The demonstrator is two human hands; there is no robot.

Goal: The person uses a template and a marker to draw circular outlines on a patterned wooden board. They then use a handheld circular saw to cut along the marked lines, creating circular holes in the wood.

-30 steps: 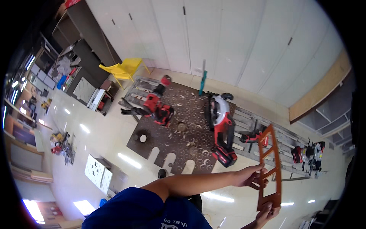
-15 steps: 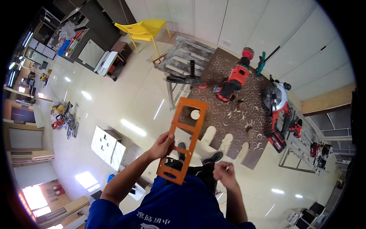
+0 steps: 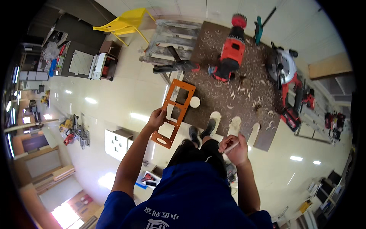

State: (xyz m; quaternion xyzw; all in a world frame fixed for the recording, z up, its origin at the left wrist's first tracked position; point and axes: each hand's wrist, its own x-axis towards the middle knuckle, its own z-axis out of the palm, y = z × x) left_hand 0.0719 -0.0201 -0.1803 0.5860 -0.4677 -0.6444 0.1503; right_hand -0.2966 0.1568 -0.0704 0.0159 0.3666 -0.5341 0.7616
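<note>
My left hand is closed on the long side of a flat orange template with several rectangular cutouts and an oval one. The template slants in front of me, its far end overlapping the left edge of a dark brown patterned board. A pale round spot, disc or hole I cannot tell, shows beside it. Over the floor just past the board's near edge, my right hand pinches a slender pale stick; its exact kind is unclear. Several pale round-ended shapes run in from that edge.
Wood shavings and a red-and-black power tool lie on the board. A circular saw and a red drill are at its right. A black clamp lies at the left, near a slatted grey stand. Behind stands a yellow chair.
My left hand has carried the template forward, away from my body. My right hand has turned, and the pale stick now shows in it. The whole view has shifted.
</note>
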